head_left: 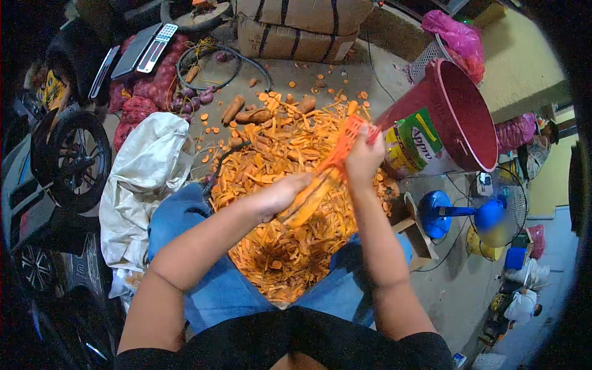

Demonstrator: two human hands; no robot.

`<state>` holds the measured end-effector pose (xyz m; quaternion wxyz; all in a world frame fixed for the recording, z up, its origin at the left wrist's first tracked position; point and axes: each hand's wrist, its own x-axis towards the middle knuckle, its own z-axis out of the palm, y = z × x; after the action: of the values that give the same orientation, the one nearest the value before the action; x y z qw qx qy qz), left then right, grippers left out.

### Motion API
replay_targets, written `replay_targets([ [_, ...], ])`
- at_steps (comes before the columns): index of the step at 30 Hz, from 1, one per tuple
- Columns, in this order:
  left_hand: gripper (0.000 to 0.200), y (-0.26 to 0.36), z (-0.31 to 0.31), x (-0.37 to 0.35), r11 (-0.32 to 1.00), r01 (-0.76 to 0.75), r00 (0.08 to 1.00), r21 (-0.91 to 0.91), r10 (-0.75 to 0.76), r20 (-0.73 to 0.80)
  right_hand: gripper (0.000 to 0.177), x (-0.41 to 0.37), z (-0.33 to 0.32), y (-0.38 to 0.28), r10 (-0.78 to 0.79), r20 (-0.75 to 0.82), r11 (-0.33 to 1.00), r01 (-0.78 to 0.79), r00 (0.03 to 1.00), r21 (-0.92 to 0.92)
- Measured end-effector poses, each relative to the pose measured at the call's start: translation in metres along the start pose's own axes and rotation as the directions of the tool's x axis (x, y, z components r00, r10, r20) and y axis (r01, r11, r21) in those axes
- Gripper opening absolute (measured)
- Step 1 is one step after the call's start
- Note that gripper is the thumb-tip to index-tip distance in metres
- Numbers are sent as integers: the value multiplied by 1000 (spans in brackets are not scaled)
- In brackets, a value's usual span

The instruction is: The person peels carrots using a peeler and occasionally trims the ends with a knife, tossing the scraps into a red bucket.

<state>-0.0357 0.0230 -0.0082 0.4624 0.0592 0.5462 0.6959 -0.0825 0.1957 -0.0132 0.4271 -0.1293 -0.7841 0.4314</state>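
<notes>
My left hand (pixel 285 196) is closed around a large, partly peeled carrot (pixel 303 208) with a dark streak along it. In my right hand (pixel 364 159) is an orange plastic peeler (pixel 347 140) with openings in its body, held by the upper end of the carrot. Its blade cannot be made out. Beneath both hands spreads a big heap of carrot peelings (pixel 277 160), reaching down between my knees. Several unpeeled carrots (pixel 254 115) lie along the heap's far edge, with cut ends scattered around them.
A tall red bucket (pixel 464 117) with a label leans at the right, near a blue fan (pixel 436 213). White sacking (pixel 139 185) lies by my left knee. Behind it are net bags of onions (pixel 148 92) and a scale (pixel 157 48). Wrapped cartons (pixel 296 40) stand at the back.
</notes>
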Motion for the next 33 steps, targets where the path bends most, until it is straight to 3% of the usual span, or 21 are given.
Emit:
replay_targets([
  [1, 36, 9, 6, -8, 998, 35, 999, -59, -37, -32, 17, 1, 1, 14, -10, -29, 996, 8, 1000, -88],
  [3, 36, 5, 3, -10, 1000, -4, 1000, 14, 4, 5, 18, 36, -9, 77, 212, -170, 936, -250, 962, -247],
  [6, 35, -8, -6, -2, 999, -49, 996, 21, 47, 79, 19, 54, -26, 58, 295, -311, 928, -348, 904, -131],
  [8, 35, -7, -4, -2, 996, -84, 996, 42, 82, 46, 20, 35, -17, 23, 318, -138, 948, -315, 938, 40],
  [9, 36, 2, -2, -6, 994, 50, 998, -98, -47, 31, 19, 15, -13, 3, 102, -25, 994, -103, 994, -42],
  [10, 36, -1, -3, -4, 994, 49, 998, -100, -46, 33, 19, 3, -10, -6, 100, -25, 994, -101, 995, -45],
  [12, 36, -9, -9, 1, 982, -136, 991, 130, 137, -3, 19, -11, -5, -16, -15, 96, 1000, 14, 995, 9],
  [14, 36, -6, -6, -5, 994, -70, 998, 84, 69, 7, 21, 23, -9, 8, 235, -105, 970, -241, 966, -46],
  [16, 36, -10, -9, -6, 914, -219, 976, 341, 199, 93, 22, 56, -24, 69, 341, -297, 919, -383, 892, -97],
  [17, 35, 3, 1, -16, 974, -135, 987, 181, 117, 106, 22, 56, -25, 60, 416, -265, 906, -422, 870, 37],
  [18, 35, 2, -2, -15, 974, -133, 988, 183, 115, 105, 22, 53, -29, 43, 488, -223, 872, -461, 844, 164],
  [20, 35, -6, -6, -8, 994, -75, 997, 74, 76, -9, 14, 25, -21, -8, 220, 10, 931, -213, 975, 297],
  [21, 35, 4, -4, -11, 993, -64, 998, 102, 65, 0, 14, 10, -15, -19, 218, 11, 932, -212, 976, 293],
  [23, 34, 4, -6, -11, 974, -96, 995, 207, 101, -11, 15, -10, -7, -32, -114, 67, 993, 114, 991, 11],
  [24, 34, 3, -6, -12, 945, -121, 991, 305, 132, -17, 15, 3, -7, -4, -110, 66, 994, 110, 992, 10],
  [26, 34, 0, -1, -19, 938, -185, 982, 293, 188, 18, 17, 51, -18, 81, 259, -211, 952, -286, 943, -106],
  [28, 37, 10, 4, -28, 978, -45, 995, 203, 26, 96, 20, 67, -37, 80, 454, -214, 869, -377, 865, 320],
  [29, 37, 8, 1, -26, 979, -37, 998, 202, 26, 59, 20, 66, -36, 75, 454, -214, 869, -376, 865, 322],
  [31, 37, 4, -8, -17, 993, -20, 999, 118, 15, 42, 19, 53, -32, 40, 201, -225, 976, -214, 953, -33],
  [32, 37, 2, -11, -12, 999, -10, 1000, 35, 9, 22, 20, 45, -29, 4, 396, -121, 907, -367, 910, 206],
  [33, 34, 3, -13, -9, 994, -85, 996, 73, 84, 13, 19, 42, -28, 6, 302, -108, 950, -290, 947, 114],
])
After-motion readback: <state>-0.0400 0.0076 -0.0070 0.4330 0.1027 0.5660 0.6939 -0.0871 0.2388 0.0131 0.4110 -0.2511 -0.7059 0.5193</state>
